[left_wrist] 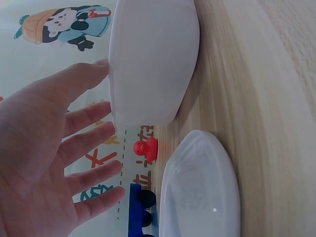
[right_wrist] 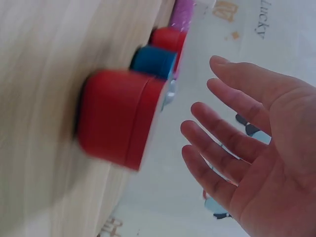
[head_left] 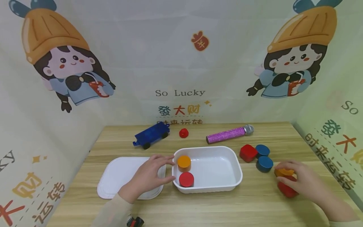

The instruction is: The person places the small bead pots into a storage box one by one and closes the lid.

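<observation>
My left hand (head_left: 151, 176) is at the left end of a white plastic box (head_left: 216, 189); its spread thumb and fingertips (left_wrist: 102, 63) come right up to the rim. Inside the box, an orange round block (head_left: 184, 163) and a red round block (head_left: 186, 179) sit along the left side. At the right, my right hand (head_left: 302, 179) hovers over an orange block (head_left: 285, 172) and a red block (head_left: 288, 189), partly covering both in the head view. In the right wrist view its fingers (right_wrist: 217, 128) are loosely extended, with a gap between them and the red block.
Two blue round blocks (head_left: 264, 164) and a red block (head_left: 248, 153) stand right of the box. Behind it lie a purple glittery microphone (head_left: 227, 135), a small red duck (left_wrist: 147, 148) and a blue toy wagon (head_left: 152, 135). A white lid (head_left: 119, 176) lies left, partly under my left arm.
</observation>
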`<state>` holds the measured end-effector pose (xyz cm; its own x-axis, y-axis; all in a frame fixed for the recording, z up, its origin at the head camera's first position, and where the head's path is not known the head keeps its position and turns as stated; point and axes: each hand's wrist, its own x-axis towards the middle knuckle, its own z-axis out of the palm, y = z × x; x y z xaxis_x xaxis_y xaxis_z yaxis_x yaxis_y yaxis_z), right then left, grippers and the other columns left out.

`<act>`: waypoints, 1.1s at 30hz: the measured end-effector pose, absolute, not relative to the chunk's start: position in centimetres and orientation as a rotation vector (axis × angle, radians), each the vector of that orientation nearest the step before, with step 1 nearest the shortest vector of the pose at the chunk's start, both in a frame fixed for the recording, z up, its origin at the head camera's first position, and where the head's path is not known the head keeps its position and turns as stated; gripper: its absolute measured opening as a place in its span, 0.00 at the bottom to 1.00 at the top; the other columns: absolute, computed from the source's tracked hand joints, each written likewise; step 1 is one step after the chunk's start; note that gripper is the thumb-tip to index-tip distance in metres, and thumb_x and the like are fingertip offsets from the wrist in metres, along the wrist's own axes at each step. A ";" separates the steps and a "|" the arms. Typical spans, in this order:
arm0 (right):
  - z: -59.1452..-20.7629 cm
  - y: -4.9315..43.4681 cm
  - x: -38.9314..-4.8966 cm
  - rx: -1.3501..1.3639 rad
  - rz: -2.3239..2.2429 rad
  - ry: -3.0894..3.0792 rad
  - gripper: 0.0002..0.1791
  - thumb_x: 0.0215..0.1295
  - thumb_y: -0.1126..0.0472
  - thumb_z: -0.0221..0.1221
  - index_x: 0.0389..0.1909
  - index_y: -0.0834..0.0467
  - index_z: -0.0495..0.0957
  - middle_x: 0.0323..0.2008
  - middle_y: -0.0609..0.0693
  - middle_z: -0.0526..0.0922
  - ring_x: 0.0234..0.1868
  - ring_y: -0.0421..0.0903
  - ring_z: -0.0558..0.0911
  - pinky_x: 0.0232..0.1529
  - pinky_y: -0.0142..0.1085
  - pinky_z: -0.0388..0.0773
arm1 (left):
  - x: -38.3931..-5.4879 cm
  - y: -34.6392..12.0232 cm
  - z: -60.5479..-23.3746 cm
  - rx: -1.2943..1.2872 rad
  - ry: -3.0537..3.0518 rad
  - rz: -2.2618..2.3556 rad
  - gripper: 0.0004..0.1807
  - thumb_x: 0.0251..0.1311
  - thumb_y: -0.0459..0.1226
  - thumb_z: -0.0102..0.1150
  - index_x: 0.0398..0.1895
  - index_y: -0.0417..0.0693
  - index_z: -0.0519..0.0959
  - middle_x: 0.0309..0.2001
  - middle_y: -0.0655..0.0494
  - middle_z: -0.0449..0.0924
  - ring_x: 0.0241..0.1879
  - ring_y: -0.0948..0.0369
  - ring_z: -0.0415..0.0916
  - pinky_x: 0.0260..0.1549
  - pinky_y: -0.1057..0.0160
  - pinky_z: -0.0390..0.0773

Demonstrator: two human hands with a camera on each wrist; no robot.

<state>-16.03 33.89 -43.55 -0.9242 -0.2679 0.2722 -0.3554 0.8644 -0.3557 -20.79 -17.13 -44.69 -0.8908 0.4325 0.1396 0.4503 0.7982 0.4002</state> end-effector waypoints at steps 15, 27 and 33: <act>-44.1 36.7 -14.8 0.342 0.485 -2.975 0.22 0.47 0.53 0.81 0.42 0.56 0.87 0.45 0.58 0.86 0.41 0.54 0.84 0.38 0.44 0.83 | -20.9 -17.1 -44.7 -0.737 -2.936 -0.665 0.25 0.57 0.55 0.73 0.57 0.61 0.85 0.71 0.64 0.76 0.64 0.55 0.72 0.62 0.44 0.79; -44.1 36.7 -14.5 0.212 0.505 -3.061 0.25 0.46 0.49 0.80 0.40 0.61 0.86 0.36 0.51 0.87 0.29 0.39 0.76 0.26 0.30 0.72 | -20.7 -17.1 -44.6 -0.731 -2.941 -0.692 0.25 0.57 0.55 0.73 0.57 0.61 0.85 0.71 0.64 0.76 0.65 0.55 0.72 0.62 0.43 0.79; -44.0 35.7 -14.2 0.262 0.505 -3.070 0.23 0.45 0.53 0.81 0.40 0.60 0.86 0.40 0.55 0.86 0.33 0.43 0.80 0.29 0.30 0.77 | -20.7 -17.1 -44.6 -0.724 -2.939 -0.698 0.25 0.57 0.55 0.74 0.57 0.61 0.85 0.70 0.64 0.76 0.65 0.55 0.72 0.62 0.44 0.79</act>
<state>-14.22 35.70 -43.96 -0.9857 -0.1621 0.0457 -0.1682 0.9335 -0.3165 -20.73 -17.13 -44.63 -0.8909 0.4328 0.1379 0.4486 0.7906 0.4167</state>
